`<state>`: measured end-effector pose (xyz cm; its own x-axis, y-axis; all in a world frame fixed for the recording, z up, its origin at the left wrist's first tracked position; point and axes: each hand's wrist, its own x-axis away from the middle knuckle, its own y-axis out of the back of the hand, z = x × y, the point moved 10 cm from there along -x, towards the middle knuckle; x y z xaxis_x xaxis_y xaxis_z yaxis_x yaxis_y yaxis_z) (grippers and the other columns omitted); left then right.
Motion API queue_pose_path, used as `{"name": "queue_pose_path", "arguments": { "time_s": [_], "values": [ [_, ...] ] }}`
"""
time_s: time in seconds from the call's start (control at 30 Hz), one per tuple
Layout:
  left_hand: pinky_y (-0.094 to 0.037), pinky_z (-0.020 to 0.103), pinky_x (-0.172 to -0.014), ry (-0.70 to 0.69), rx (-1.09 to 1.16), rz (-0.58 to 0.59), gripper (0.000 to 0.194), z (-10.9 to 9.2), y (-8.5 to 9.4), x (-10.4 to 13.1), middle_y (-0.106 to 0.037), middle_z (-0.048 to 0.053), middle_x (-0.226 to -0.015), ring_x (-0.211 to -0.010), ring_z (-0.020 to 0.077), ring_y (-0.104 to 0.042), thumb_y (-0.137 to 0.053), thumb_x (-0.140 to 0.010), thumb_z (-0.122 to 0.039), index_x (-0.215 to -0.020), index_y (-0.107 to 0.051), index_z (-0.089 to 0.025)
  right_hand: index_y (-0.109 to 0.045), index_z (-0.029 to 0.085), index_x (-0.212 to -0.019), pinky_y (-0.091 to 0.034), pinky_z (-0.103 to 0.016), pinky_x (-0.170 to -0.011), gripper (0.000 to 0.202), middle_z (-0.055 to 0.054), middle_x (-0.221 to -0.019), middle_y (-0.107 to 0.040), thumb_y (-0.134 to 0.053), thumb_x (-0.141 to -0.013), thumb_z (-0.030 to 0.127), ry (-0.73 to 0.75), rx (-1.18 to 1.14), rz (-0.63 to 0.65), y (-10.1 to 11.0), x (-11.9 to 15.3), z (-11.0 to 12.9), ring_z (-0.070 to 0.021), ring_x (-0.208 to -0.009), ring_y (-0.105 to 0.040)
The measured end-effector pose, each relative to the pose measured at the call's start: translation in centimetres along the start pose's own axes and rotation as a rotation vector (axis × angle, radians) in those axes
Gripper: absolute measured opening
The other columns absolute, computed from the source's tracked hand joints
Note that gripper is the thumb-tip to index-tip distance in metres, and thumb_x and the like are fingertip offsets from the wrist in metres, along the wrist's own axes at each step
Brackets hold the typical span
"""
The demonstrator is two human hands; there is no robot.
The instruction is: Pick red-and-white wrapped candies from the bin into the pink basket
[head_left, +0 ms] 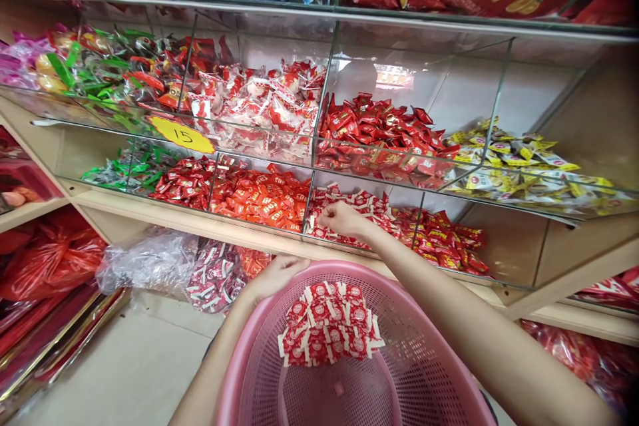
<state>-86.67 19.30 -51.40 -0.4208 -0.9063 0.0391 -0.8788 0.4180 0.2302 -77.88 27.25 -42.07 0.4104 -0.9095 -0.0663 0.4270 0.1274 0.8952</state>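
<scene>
A pink perforated plastic basket [339, 267] is in front of me. Inside it lies a pile of red-and-white wrapped candies [332, 326]. My left hand [279, 276] is closed over the basket's far left rim. My right hand [342, 219] reaches over the basket into a lower shelf compartment of matching red-and-white candies [367, 203]. Its fingers are pinched together at the near left of that compartment; whatever is between them is too small to make out.
Clear dividers split the shelves. Orange-red candies [272, 200] lie left of my right hand, other red packets [444, 239] right. The upper clear bin [389, 133] overhangs the lower compartments. A yellow price tag [182, 135] hangs left. Bagged candies [217, 276] sit below the shelf.
</scene>
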Motion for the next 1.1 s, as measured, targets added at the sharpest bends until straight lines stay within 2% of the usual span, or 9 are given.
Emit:
{"name": "queue_pose_path", "arguments": {
  "time_s": [0.1, 0.23, 0.43, 0.8, 0.97, 1.1],
  "values": [
    [-0.04, 0.028, -0.075, -0.006, -0.007, -0.005, 0.046, 0.1, 0.1, 0.0, -0.066, 0.005, -0.089, -0.082, 0.0198, -0.056, -0.046, -0.077, -0.048, -0.096, -0.064, -0.01, -0.055, 0.015, -0.055, -0.029, -0.018, -0.047, 0.01, 0.004, -0.051, -0.048, -0.053, -0.065, 0.018, -0.011, -0.005, 0.02, -0.8, 0.2, 0.2, -0.0069, -0.05, -0.041],
    [-0.041, 0.028, -0.072, -0.005, -0.013, -0.008, 0.045, 0.0, 0.0, 0.0, -0.066, 0.005, -0.087, -0.078, 0.0197, -0.056, -0.045, -0.078, -0.047, -0.094, -0.064, -0.01, -0.053, 0.016, -0.057, -0.028, -0.02, -0.048, 0.006, 0.002, -0.056, -0.051, -0.058, -0.061, 0.018, -0.037, 0.023, -0.024, -1.0, 0.2, 0.3, -0.0088, -0.054, -0.042],
    [-0.041, 0.028, -0.068, 0.044, -0.049, -0.035, 0.045, 0.1, 0.2, 0.1, -0.066, 0.004, -0.083, -0.078, 0.0212, -0.055, -0.047, -0.074, -0.05, -0.089, -0.065, -0.012, -0.053, 0.016, -0.059, -0.029, -0.019, -0.048, 0.007, 0.003, -0.057, -0.053, -0.06, -0.06, 0.019, -0.055, -0.011, -0.021, -1.0, 0.1, -0.1, -0.0085, -0.055, -0.044],
    [-0.04, 0.027, -0.071, 0.01, -0.04, 0.001, 0.042, -0.1, -0.1, -0.1, -0.064, 0.004, -0.08, -0.078, 0.0196, -0.054, -0.045, -0.078, -0.046, -0.087, -0.064, -0.01, -0.052, 0.016, -0.06, -0.031, -0.018, -0.049, 0.009, 0.004, -0.056, -0.053, -0.061, -0.059, 0.017, -0.072, -0.132, -0.042, -1.8, -0.3, -0.5, -0.0078, -0.054, -0.046],
    [-0.04, 0.028, -0.07, 0.019, -0.051, -0.021, 0.043, -0.1, 0.1, -0.1, -0.065, 0.004, -0.082, -0.078, 0.0199, -0.054, -0.046, -0.077, -0.048, -0.087, -0.064, -0.01, -0.055, 0.017, -0.069, -0.032, -0.018, -0.05, 0.015, 0.005, -0.061, -0.056, -0.063, -0.057, 0.017, -0.068, -0.179, -0.067, -2.0, -0.6, -1.1, -0.0083, -0.057, -0.049],
    [-0.04, 0.028, -0.071, 0.03, -0.053, -0.034, 0.045, -0.2, 0.1, 0.1, -0.065, 0.004, -0.08, -0.079, 0.0209, -0.054, -0.047, -0.075, -0.05, -0.088, -0.065, -0.011, -0.055, 0.015, -0.069, -0.034, -0.018, -0.051, 0.015, 0.004, -0.06, -0.055, -0.064, -0.057, 0.018, -0.061, -0.22, -0.08, -2.2, -0.7, -1.3, -0.0087, -0.057, -0.05]
  ]
}}
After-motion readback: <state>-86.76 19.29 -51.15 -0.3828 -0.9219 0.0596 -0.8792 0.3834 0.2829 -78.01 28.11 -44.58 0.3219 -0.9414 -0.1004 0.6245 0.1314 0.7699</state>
